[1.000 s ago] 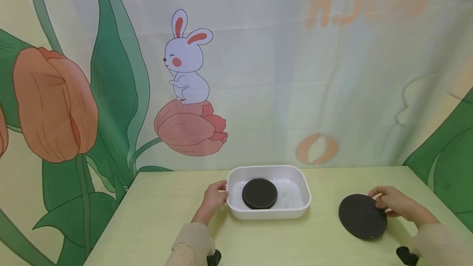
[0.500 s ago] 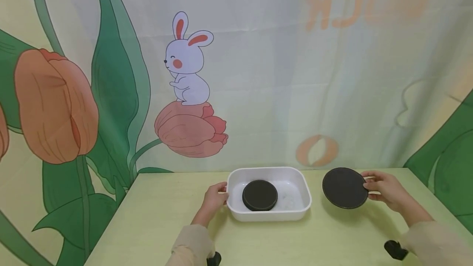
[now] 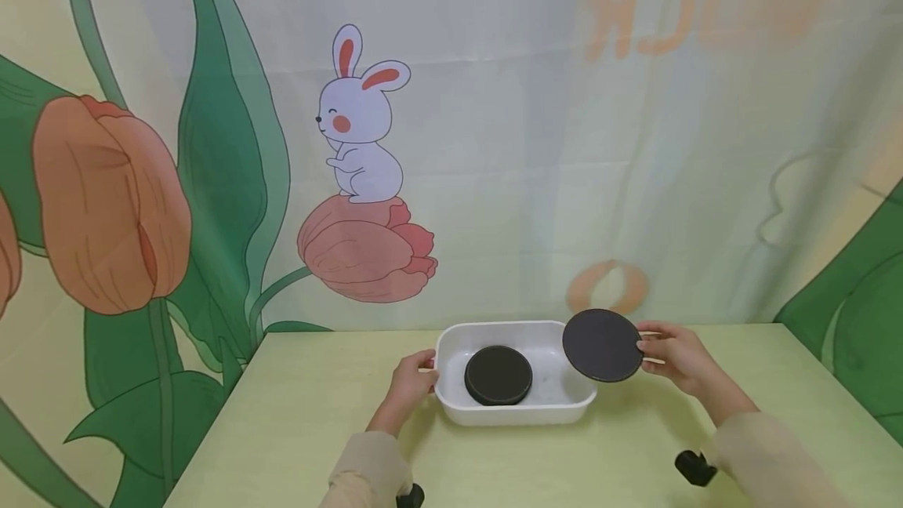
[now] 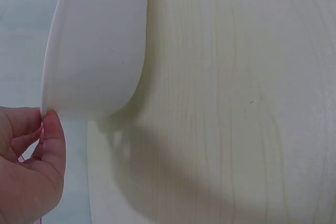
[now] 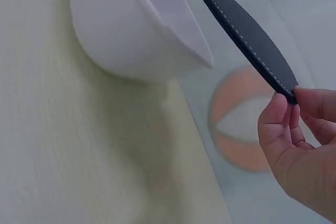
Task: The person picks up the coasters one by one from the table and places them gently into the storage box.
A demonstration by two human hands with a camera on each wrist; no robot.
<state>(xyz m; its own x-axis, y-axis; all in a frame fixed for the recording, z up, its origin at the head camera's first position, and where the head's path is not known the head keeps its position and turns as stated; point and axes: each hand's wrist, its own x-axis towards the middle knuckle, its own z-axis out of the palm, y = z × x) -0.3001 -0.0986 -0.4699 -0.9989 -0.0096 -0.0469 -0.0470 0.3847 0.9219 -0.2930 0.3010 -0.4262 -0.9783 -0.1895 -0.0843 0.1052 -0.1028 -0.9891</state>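
A white rectangular tray (image 3: 518, 415) stands on the table near its back edge. Inside, toward its left, lies a round black coaster or a stack of them (image 3: 498, 375). My left hand (image 3: 409, 384) pinches the tray's left rim between thumb and fingers, as the left wrist view also shows at the rim (image 4: 48, 66). With my right hand (image 3: 676, 359) I pinch the right edge of another round black coaster (image 3: 602, 345), held tilted in the air over the tray's right end. White stitching runs along this coaster's (image 5: 249, 40) edge in the right wrist view.
The pale yellow wood-grain table (image 3: 303, 406) spreads out around the tray. Right behind it hangs a printed cloth (image 3: 494, 179) with tulips and a rabbit. Black devices (image 3: 694, 467) sit at both wrists.
My right hand has lifted the coaster off the right side of the table and carried it left to the tray's right end. The left hand keeps its grip on the rim.
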